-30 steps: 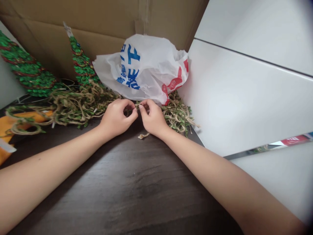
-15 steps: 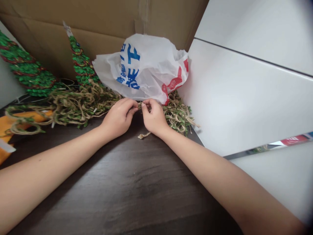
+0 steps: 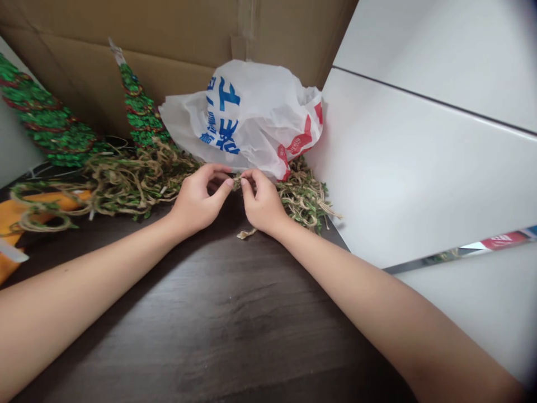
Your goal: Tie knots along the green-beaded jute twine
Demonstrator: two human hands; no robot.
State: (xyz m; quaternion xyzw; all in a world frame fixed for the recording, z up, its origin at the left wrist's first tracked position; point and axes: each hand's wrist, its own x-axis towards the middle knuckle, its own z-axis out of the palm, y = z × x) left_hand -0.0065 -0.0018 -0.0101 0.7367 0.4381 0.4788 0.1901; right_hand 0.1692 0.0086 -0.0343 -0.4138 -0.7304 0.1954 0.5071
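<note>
My left hand point(image 3: 199, 196) is curled at the middle of the pile, its index finger raised and its thumb against a short piece of brown jute twine with small green leaves point(image 3: 237, 182). From the other side my right hand point(image 3: 262, 201) pinches the same twine between thumb and fingers. What lies behind the left fingertips is partly hidden. Heaps of this leafy twine point(image 3: 130, 176) spread out left of the hands, and more shows to the right. A loose twine end point(image 3: 246, 234) sticks out below my right hand.
A white plastic bag point(image 3: 260, 112) with blue and red print lies just behind the hands. Two green tinsel Christmas trees point(image 3: 142, 112) stand at the left by a cardboard box point(image 3: 168, 33). Orange fabric-like material point(image 3: 12, 218) lies far left on the dark wood-look surface point(image 3: 201, 313).
My left thumb and index finger have moved apart, the index finger lifting slightly. My right hand stays at almost the same spot on the twine.
</note>
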